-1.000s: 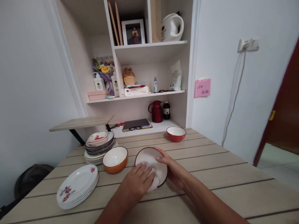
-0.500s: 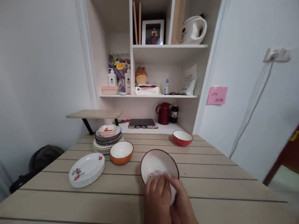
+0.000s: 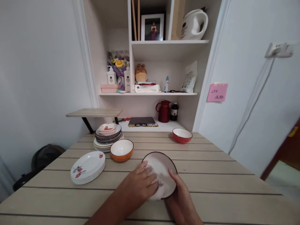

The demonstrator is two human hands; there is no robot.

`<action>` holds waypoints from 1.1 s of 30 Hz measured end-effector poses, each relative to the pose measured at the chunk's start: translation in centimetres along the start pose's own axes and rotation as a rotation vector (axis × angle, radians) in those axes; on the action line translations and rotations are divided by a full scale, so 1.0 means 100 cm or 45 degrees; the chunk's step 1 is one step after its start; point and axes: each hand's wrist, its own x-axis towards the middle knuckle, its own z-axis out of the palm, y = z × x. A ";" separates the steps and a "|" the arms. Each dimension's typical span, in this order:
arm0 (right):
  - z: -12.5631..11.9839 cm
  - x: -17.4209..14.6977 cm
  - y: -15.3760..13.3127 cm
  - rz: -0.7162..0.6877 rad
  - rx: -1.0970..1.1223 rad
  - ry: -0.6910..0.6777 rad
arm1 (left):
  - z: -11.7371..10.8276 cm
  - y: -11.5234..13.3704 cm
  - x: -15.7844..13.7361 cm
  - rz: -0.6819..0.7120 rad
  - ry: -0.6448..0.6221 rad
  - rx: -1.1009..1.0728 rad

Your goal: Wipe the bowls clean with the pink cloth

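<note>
- A round bowl with a pale inside and a dark brown rim (image 3: 165, 167) was held over the near middle of the desk (image 3: 222, 179), made of light wood-look boards with dark seams; it was tilted with its mouth toward the viewer, and whether its base touched the boards could not be told
- The bowl's right side was grasped by the right hand (image 3: 181, 193), the thumb being laid over the rim and the other fingers mostly hidden behind
- A crumpled whitish cloth (image 3: 157, 193) was grasped under the bent fingers of the left hand (image 3: 142, 182) and was pressed against the lower left of the bowl's inside
- A round orange bowl with a white inside (image 3: 122, 154) was set to the left and farther back, just beside a mixed stack of round plates (image 3: 108, 140), on which small pink-and-white squarish dishes (image 3: 107, 128) were placed
- A stack of white plates with red flowers (image 3: 87, 165) was placed nearer, left of the left hand
- A round red bowl with a white inside (image 3: 182, 137) was placed upright near the far edge, well apart from both hands
</note>
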 end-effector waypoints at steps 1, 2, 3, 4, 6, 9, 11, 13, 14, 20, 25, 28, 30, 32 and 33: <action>0.000 0.000 -0.001 0.001 -0.011 -0.016 | -0.001 -0.002 0.000 0.025 0.020 0.015; 0.000 -0.001 -0.002 -0.003 -0.020 -0.031 | -0.001 -0.001 -0.001 0.042 0.041 0.030; 0.000 -0.001 -0.003 -0.009 -0.025 -0.046 | -0.001 0.002 -0.001 0.034 0.070 0.047; -0.001 -0.002 -0.003 -0.018 -0.024 -0.061 | 0.001 0.007 -0.001 0.000 0.086 0.063; -0.002 -0.004 -0.003 -0.035 -0.003 -0.081 | 0.006 0.022 0.001 -0.125 0.162 0.071; -0.002 -0.007 0.000 -0.033 0.041 -0.054 | 0.016 0.048 0.011 -0.357 0.293 0.076; -0.002 -0.009 0.002 -0.022 0.065 -0.001 | 0.022 0.063 0.021 -0.504 0.394 0.078; -0.001 -0.011 0.001 0.000 0.093 0.055 | 0.029 0.076 0.031 -0.644 0.482 0.062; -0.001 -0.012 0.000 0.017 0.111 0.081 | 0.031 0.081 0.034 -0.674 0.486 0.037; 0.000 -0.016 -0.001 0.013 0.166 0.148 | 0.031 0.078 0.024 -0.554 0.220 -0.141; 0.001 -0.018 0.002 0.020 0.127 0.084 | 0.009 0.040 0.012 -0.214 0.054 -0.193; -0.001 -0.017 0.003 0.011 0.107 0.052 | -0.006 0.015 0.011 0.005 0.039 -0.144; -0.003 -0.016 0.004 0.001 0.098 0.024 | -0.013 0.002 0.010 0.055 0.002 -0.114; -0.004 -0.014 0.006 -0.019 0.083 -0.011 | -0.015 -0.005 0.009 0.085 0.008 -0.062; -0.004 -0.013 0.007 -0.032 0.068 -0.026 | -0.014 -0.006 0.008 0.082 0.014 -0.031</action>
